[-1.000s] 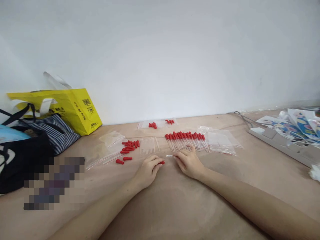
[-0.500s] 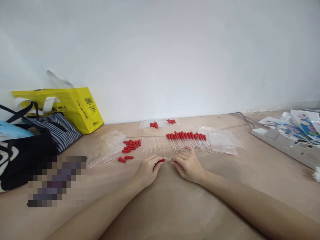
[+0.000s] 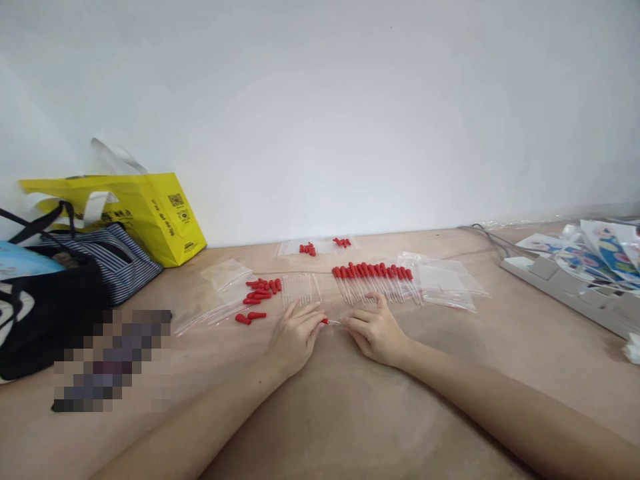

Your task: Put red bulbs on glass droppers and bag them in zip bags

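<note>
Between the fingertips of my left hand (image 3: 296,337) is a red rubber dropper bulb (image 3: 325,321), mostly covered by the fingers. My right hand (image 3: 375,331) pinches a thin clear dropper tube (image 3: 335,323), whose end meets the mouth of the bulb in line with it. How deep the tube sits in the bulb I cannot tell. Beyond the right hand lies a row of droppers with red bulbs (image 3: 373,271). Loose red bulbs (image 3: 259,295) are scattered left of a set of bare clear tubes (image 3: 297,290), past my left hand.
Clear zip bags (image 3: 447,283) lie right of the droppers, others (image 3: 220,293) at left. Another bag with red bulbs (image 3: 307,249) is near the wall. A yellow bag (image 3: 165,217) and striped pouch (image 3: 123,257) stand left; a power strip (image 3: 570,293) lies right.
The tube has swung from a slant into line with the bulb. My left hand's other fingers have lifted and spread a little; my right hand has barely moved.
</note>
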Available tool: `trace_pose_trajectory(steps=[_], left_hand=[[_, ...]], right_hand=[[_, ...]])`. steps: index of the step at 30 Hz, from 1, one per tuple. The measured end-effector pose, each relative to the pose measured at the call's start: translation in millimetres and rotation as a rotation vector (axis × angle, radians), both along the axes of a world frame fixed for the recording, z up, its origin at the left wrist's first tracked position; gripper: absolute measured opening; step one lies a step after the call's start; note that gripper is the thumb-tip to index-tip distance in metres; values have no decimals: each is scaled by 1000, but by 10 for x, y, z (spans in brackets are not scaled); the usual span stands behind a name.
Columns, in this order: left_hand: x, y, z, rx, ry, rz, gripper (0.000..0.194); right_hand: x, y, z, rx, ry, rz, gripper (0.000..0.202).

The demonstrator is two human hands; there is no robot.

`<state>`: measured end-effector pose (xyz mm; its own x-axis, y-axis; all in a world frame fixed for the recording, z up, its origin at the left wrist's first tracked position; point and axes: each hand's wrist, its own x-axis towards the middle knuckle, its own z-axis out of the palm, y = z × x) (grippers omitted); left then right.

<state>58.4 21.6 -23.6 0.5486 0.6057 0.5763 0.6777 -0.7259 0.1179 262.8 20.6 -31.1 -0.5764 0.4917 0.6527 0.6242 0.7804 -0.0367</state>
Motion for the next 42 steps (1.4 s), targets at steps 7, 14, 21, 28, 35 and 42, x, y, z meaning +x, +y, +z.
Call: trace_pose_trajectory(steps=[7,14,21,28,35,42], left_hand=[[25,-22,63,-34,-27,-44,19],[23,-26,30,-8,-18,-66,18],[38,-36,40,-5,10,-92,19],[49,-35,42,-8,-18,-73,15],[56,-38,46,1,-32,-62,16],[-5,-27,63,31,35,-17,12]], right_hand=[[17,21,3,10,-48,43,19],[-5,37,-7,106,-95,26,20],[-2,36,34,234,-143,33,21],[-85,29,12,214,-68,18,21],[-141,30,4,124,-37,45,24],[-74,54,21,140,-66,24,21]])
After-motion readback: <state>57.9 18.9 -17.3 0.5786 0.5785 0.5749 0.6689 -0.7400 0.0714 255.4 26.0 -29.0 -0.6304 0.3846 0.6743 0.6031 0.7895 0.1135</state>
